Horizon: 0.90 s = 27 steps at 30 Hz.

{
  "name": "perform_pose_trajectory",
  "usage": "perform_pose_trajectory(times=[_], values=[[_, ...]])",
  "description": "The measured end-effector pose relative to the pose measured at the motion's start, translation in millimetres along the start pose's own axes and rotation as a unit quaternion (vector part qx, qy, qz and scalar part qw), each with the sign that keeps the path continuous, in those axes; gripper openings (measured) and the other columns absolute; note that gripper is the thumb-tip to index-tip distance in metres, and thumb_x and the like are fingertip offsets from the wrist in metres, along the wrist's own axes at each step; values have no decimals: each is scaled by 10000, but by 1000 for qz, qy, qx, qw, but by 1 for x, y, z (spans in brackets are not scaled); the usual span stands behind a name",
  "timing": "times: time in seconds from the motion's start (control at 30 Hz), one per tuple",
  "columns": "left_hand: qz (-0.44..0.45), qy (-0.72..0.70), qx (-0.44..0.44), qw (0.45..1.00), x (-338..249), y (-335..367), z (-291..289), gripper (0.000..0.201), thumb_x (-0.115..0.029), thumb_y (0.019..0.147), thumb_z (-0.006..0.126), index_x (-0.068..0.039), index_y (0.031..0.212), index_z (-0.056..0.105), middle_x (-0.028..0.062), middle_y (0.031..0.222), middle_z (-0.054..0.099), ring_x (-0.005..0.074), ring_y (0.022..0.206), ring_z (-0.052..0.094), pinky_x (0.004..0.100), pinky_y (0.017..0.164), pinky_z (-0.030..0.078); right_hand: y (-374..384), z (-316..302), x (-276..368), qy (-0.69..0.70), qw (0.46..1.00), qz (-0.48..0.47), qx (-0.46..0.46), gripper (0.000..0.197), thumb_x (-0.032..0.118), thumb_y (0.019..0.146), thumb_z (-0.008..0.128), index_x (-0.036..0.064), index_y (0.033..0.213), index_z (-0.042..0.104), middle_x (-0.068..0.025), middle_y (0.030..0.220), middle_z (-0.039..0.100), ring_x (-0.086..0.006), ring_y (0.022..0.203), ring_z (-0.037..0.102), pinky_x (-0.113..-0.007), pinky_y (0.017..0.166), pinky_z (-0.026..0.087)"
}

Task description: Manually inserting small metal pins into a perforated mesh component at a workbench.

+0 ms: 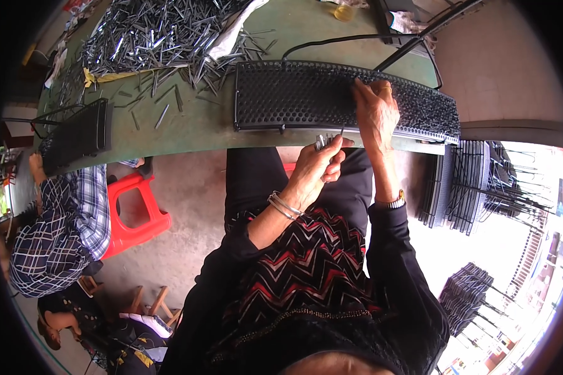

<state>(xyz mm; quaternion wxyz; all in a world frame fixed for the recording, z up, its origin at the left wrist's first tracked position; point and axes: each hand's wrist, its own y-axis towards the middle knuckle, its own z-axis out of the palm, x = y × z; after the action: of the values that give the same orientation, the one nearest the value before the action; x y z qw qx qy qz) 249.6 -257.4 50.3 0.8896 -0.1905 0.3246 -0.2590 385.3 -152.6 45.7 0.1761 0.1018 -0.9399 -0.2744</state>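
A long black perforated panel [294, 94] with rows of round holes lies along the near edge of the green table. Its right part bristles with small dark pieces, while the holes on the left look bare. My right hand [378, 119] rests over the panel right of its middle, thumb and fingers pinched together at the surface; what they hold, if anything, is hidden. Just below the panel's near edge, my left hand [313, 169] is closed round a small bunch of thin metal pieces [323, 142], their ends sticking out above the fingers.
A big heap of thin dark metal pieces [150, 37] covers the table's far left, with loose ones scattered nearby. A co-worker in a checked shirt [50, 231] sits left beside another black panel [81, 134] and a red stool [134, 212]. Stacked panels [460, 187] stand right.
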Motion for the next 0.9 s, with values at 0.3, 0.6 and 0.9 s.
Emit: perform_pose_trajectory(times=[0.3,0.6,0.9], values=[[11,37,18,999,-3,-1,1,344,-279,930,621,38,1065,630,-26,683,468,33,531,389,193,439,301,-24,-62,11,275,913,106,282,224,140,853,650,31,1047,668,-111,812,624,-199,681,613,-299,640,480],[-9,20,-15,1000,4,4,-1,309,-290,956,573,2,1046,611,25,746,558,42,573,413,215,482,339,-9,-55,3,240,948,204,39,116,106,906,582,18,955,639,-70,763,659,-112,639,613,-258,586,464],[10,16,34,999,4,7,2,342,-300,964,563,20,1077,606,29,763,569,44,598,426,200,500,338,-12,-14,-13,144,987,67,-23,95,102,883,631,60,961,667,-80,838,643,-188,710,637,-286,640,492]])
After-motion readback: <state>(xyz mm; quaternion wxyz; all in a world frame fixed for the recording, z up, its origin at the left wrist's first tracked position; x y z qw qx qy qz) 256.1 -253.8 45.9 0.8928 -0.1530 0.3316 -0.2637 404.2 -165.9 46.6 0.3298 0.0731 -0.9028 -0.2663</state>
